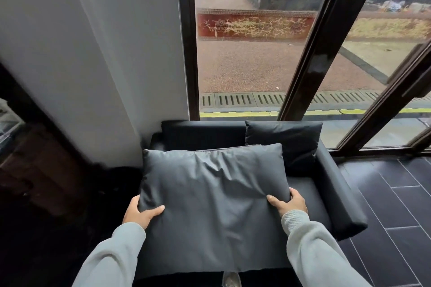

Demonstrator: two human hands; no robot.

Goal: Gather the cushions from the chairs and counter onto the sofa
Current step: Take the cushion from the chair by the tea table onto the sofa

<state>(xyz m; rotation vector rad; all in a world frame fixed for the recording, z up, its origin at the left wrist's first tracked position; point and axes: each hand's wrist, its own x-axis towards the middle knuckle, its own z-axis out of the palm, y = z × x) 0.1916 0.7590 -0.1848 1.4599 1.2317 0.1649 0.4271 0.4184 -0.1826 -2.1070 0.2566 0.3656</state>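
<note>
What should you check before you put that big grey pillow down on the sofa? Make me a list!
1. Both hands hold the big cushion: ok. Left hand and right hand each have a grip on a side edge.
2. Cushion is over the sofa: ok.
3. Free space on the seat: cannot tell, the held cushion hides most of it.
4. Small cushion already in place: ok, it leans on the backrest at the right.
5. Floor beside the sofa free of obstacles: ok where visible.
</note>
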